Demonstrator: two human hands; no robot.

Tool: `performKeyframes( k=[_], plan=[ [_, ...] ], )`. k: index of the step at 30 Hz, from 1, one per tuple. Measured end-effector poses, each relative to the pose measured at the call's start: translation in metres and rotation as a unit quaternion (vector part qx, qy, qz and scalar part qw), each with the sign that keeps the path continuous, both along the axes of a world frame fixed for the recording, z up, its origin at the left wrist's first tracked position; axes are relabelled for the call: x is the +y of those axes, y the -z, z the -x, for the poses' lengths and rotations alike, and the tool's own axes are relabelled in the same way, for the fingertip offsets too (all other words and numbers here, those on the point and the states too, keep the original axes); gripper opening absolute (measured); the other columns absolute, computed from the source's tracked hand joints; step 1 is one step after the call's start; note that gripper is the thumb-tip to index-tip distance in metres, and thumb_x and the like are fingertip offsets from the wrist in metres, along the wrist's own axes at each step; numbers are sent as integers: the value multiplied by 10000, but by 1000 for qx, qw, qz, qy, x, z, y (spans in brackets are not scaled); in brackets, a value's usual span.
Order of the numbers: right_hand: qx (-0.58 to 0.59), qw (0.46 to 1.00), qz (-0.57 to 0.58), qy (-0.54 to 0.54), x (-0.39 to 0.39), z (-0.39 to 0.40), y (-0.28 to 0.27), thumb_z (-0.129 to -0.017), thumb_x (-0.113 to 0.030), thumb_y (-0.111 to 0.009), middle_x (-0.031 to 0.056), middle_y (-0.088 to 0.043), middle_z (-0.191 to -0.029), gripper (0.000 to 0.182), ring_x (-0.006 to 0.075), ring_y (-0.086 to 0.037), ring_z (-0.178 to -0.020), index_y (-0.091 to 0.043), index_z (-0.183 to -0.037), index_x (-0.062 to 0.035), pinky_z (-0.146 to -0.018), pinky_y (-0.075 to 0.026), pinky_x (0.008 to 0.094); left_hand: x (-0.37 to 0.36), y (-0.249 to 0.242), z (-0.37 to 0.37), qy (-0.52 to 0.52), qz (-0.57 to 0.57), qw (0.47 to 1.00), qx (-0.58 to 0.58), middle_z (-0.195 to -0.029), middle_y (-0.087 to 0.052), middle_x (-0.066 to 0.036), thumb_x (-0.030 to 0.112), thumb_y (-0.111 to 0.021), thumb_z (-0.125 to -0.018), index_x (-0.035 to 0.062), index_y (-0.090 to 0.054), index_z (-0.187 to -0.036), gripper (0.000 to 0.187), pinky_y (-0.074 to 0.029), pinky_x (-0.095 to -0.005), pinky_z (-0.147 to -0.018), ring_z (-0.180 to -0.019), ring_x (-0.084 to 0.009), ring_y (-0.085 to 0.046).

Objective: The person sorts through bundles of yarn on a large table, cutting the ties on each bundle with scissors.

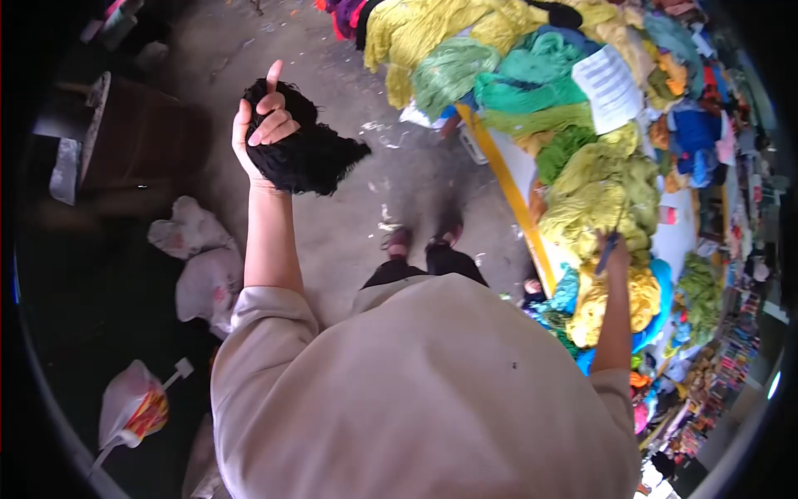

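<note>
My left hand [270, 125] is raised over the floor, its fingers curled round a shaggy bundle of black yarn [320, 158]. One finger points up, apart from the others. On the right, my right hand [613, 249] is over the table among yellow yarn [623, 295] and olive-yellow yarn [594, 195]. It grips a slim, dark blue-handled tool that looks like a pair of scissors [607, 256], with a thin dark end pointing away from me. Its fingers are small in view and partly hidden.
Heaps of green yarn [532, 87] and other colours cover the table, which has a yellow edge [507, 183]. A printed sheet [608, 87] lies on the yarn. White plastic bags [208, 279] and a brown container [137, 137] stand on the left.
</note>
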State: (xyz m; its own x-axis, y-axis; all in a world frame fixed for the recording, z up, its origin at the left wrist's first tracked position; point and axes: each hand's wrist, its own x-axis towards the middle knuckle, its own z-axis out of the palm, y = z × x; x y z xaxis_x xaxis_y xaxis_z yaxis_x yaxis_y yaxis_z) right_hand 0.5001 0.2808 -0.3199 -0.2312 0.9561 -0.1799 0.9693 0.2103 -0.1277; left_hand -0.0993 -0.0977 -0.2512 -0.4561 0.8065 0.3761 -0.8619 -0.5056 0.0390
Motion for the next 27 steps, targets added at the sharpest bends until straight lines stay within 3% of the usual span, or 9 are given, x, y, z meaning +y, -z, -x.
performKeyframes(
  k=[3,7,10,12,18,20,22,25,27],
  plan=[
    [79,995,37,44,83,-42,63,-842,-424,-726,220,-685,-1058,566,415,-661,-962,-547,-1244,-70,-755,-513,465,4,-19,8,48,-40,998,0,-1140,-570,-156,187,-534,-984,-81,-171,-1523,704,-495,-200,-479,-509,-83,-568],
    [-214,975,55,-7,119,-16,61,-885,-387,-683,265,-659,-1168,728,417,-660,-1026,-361,-1468,-94,-873,-523,479,17,-38,21,73,-33,994,79,-1200,-561,-180,207,-601,-968,-47,-79,-1547,819,-528,-202,-449,-508,-122,-601],
    [192,966,143,-95,54,109,-4,-923,-233,-675,190,-656,-1227,546,312,-671,-1058,-473,-1407,-84,-880,-533,410,38,-71,-6,115,-42,990,66,-1164,-583,-193,207,-595,-984,40,-4,-1573,852,-538,-214,-421,-498,-152,-612],
    [350,868,299,-186,6,192,-25,-924,-112,-674,84,-574,-1359,486,213,-616,-1148,-522,-1385,-76,-982,-495,390,58,-88,-30,156,-80,983,49,-1150,-583,-209,214,-566,-1007,119,111,-1571,887,-553,-251,-409,-503,-197,-631],
    [507,638,216,-538,-87,390,-83,-730,-274,-862,195,-363,-1543,1013,346,-354,-1429,-280,-1523,-31,-1178,-296,407,96,-114,-111,264,-13,964,-27,-766,-639,-249,540,-558,-973,107,128,-1569,1007,-513,-267,-402,-430,-225,-595],
    [579,469,256,-616,-98,420,-106,-774,-222,-834,183,-397,-1527,973,312,-399,-1407,-262,-1538,-33,-1173,-312,417,106,-89,-129,399,-19,915,51,-765,-640,-305,789,-539,-827,-75,9,-1532,1242,-490,-291,-391,-424,-216,-591],
    [562,222,546,-580,-120,443,-94,-706,-154,-866,143,-526,-1413,891,243,-482,-1327,-411,-1467,-79,-1120,-382,378,111,-116,-148,469,99,878,-2,-940,-632,-367,745,-546,-859,-63,19,-1537,1196,-516,-276,-451,-500,-200,-614],
    [341,309,627,-629,-107,413,-82,-704,-140,-851,65,-735,-956,385,141,-655,-896,-722,-1054,-42,-852,-506,314,121,-134,-140,549,78,832,27,-946,-642,-337,643,-588,-900,-112,-25,-1515,1125,-518,-239,-497,-517,-186,-619],
    [282,385,657,-584,-62,385,-90,-747,-134,-829,60,-723,-954,371,133,-639,-898,-680,-1067,-24,-841,-507,317,100,-151,-125,552,220,803,34,-912,-664,-303,381,-716,-848,-195,-192,-1445,981,-519,-233,-490,-522,-174,-637]
  ],
)
